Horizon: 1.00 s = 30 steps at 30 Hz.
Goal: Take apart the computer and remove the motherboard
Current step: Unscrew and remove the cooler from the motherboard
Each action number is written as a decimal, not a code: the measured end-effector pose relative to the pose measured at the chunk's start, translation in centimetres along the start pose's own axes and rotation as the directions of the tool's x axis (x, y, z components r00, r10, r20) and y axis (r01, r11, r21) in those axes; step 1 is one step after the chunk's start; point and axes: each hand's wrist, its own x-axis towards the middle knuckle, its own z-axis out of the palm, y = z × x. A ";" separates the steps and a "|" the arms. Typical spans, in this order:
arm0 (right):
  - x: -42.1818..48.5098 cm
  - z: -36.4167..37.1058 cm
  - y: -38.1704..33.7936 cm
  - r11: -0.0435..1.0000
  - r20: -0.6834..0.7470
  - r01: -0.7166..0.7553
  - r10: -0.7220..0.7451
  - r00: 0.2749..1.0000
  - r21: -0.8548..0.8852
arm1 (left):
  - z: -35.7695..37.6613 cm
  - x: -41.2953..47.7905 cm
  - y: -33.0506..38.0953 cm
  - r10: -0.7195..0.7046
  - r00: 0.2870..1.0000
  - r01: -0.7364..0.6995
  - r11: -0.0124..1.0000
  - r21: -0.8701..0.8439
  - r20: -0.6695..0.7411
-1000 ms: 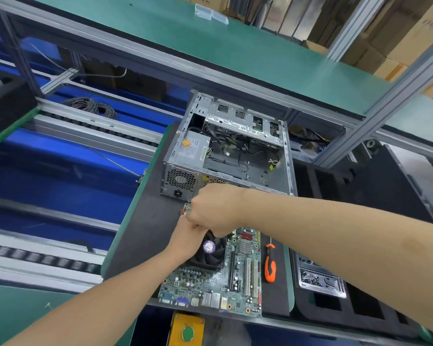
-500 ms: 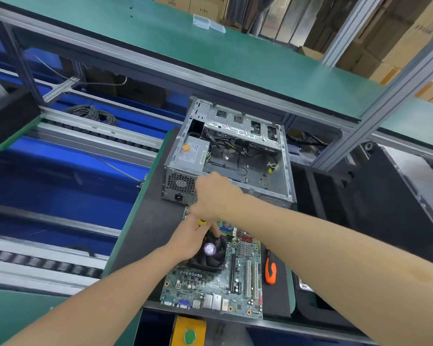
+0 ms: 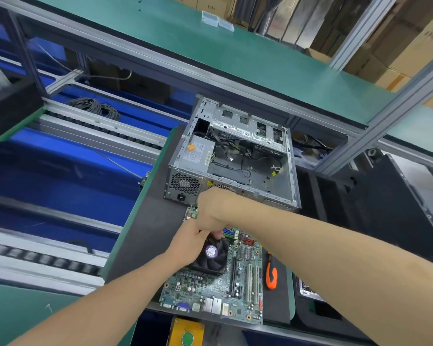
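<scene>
Motherboard [image 3: 238, 290] lies flat on the dark surface [image 3: 148, 221], out of the computer case [image 3: 235, 158] and just in front of it, with its port row toward the near edge. The case stands open at the top, with a grey power supply [image 3: 198, 153] in its left part and loose black cables across its bare floor. A black cooler fan [image 3: 211, 255] with a purple round label sits on the left half of the board. The left hand [image 3: 188, 245] rests on the fan's far left side. Its fingers are bent toward the fan's far rim and run under the other hand, so I cannot tell whether they grip anything. The right hand [image 3: 215, 208] is directly above it, over the board's far left corner, knuckles up and fingers curled into a fist. Whatever may be inside that fist is hidden. An orange-handled screwdriver [image 3: 271, 273] lies on the surface just right of the board, apart from both hands. A yellow box with a green button [image 3: 186, 333] sits below the surface's near edge. A coil of black cable [image 3: 95, 108] lies on the blue conveyor well to the left.
</scene>
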 end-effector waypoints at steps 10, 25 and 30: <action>-0.4 1.4 0.0 0.708 -0.203 0.258 -0.497 0.844 -0.658 | -0.4 -1.1 0.5 0.143 0.989 -0.142 0.990 0.026 -0.029; -1.0 0.8 -1.4 0.974 -0.393 -0.068 0.151 0.907 0.216 | 0.1 -0.5 0.4 0.045 0.998 -0.042 0.997 0.072 -0.042; -2.1 -1.5 -1.6 0.997 0.112 -0.079 0.078 0.991 0.006 | 0.1 -0.2 0.6 -0.028 1.000 0.029 0.998 0.059 -0.009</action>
